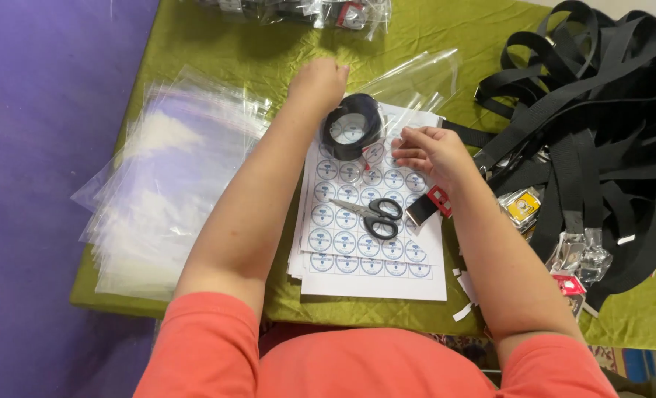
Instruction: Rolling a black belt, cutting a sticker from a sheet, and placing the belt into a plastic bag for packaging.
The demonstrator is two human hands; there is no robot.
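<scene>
My left hand reaches forward over the green table, fingers curled on the edge of a clear plastic bag beside a coiled black strap. The coil rests on a stack of white sheets printed with round blue stickers. My right hand hovers over the sheets' upper right, fingertips pinched together near the coil; whether a sticker is between them I cannot tell. Black-handled scissors lie shut on the sheets.
A stack of clear plastic bags lies at the left. A tangled heap of black straps with small packaged tags fills the right. More bagged items sit at the far edge. The green tablecloth meets a purple floor.
</scene>
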